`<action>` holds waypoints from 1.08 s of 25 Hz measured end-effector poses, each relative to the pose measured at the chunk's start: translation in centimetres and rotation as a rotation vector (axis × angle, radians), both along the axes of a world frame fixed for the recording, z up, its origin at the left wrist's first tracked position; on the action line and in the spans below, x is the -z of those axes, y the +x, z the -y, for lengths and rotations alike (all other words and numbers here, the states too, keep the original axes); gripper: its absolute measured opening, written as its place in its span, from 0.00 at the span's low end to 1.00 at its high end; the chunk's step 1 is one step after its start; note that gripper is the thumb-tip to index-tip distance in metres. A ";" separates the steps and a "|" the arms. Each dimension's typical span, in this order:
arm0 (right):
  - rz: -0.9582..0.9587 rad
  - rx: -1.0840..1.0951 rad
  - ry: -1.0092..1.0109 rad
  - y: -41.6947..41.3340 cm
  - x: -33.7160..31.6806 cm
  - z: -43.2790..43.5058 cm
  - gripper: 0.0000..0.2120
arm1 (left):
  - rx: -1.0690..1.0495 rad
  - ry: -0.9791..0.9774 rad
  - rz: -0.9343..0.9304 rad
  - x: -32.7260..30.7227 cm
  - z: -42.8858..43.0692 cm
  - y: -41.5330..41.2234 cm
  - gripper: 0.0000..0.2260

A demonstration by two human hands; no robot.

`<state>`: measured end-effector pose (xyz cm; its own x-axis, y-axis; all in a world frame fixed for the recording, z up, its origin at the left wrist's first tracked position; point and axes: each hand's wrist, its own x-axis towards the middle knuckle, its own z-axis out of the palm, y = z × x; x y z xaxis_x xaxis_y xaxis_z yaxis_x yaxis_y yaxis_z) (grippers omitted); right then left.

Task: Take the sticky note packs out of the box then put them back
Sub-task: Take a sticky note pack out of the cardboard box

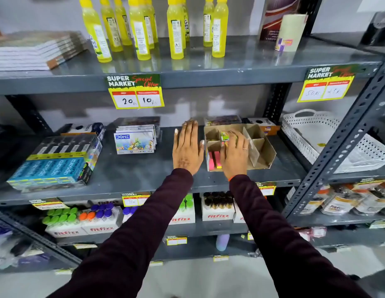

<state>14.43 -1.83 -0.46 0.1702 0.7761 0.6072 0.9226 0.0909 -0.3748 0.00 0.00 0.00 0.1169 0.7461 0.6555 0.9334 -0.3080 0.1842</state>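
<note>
A brown cardboard box (263, 150) with inner dividers sits on the middle grey shelf (144, 175). Pink and yellow sticky note packs (214, 160) stand in its front left compartment. My right hand (234, 153) reaches into the box over the middle compartments, fingers curled on a small sticky note pack (224, 136) with a green and yellow wrapper. My left hand (188, 148) lies flat and empty, fingers spread, on the shelf just left of the box, its thumb beside the box wall.
Crayon boxes (134, 141) and blue stationery packs (51, 166) lie to the left. A white perforated basket (329, 138) stands right of the upright post. Yellow bottles (176, 29) line the shelf above, and tube cartons (217, 207) fill the shelf below.
</note>
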 end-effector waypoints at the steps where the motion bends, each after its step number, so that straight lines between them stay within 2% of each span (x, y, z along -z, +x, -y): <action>1: -0.056 0.041 -0.147 0.7 0.7 -0.5 0.18 | -0.039 -0.062 -0.023 0.3 -0.3 0.1 0.26; 4: -0.169 0.099 -0.452 2.9 2.6 -1.5 0.25 | -0.086 -0.199 -0.023 1.6 -0.9 -0.3 0.28; 6: -0.202 0.057 -0.546 3.5 3.2 -2.4 0.29 | -0.068 -0.243 -0.033 2.4 -1.4 -0.5 0.28; 11: -0.211 0.062 -0.535 4.1 4.0 -3.7 0.29 | -0.063 -0.265 -0.026 3.3 -2.2 -1.5 0.28; 17: -0.168 0.160 -0.555 3.7 3.8 -4.3 0.35 | -0.064 -0.292 -0.026 4.2 -2.4 -3.5 0.27; 19: -0.148 0.220 -0.486 3.0 2.9 -4.1 0.31 | -0.062 -0.282 -0.002 4.2 -2.4 -5.1 0.27; 22: -0.135 0.257 -0.246 0.4 1.2 -3.0 0.27 | -0.034 -0.280 0.029 4.4 -2.0 -8.4 0.30; 24: -0.095 0.109 -0.157 -2.8 0.2 -2.3 0.23 | -0.002 -0.325 0.032 4.8 -1.5 -10.9 0.34; 27: 0.111 -0.088 -0.075 -7.9 0.6 -1.6 0.20 | 0.049 -0.465 0.006 5.6 -1.0 -14.9 0.41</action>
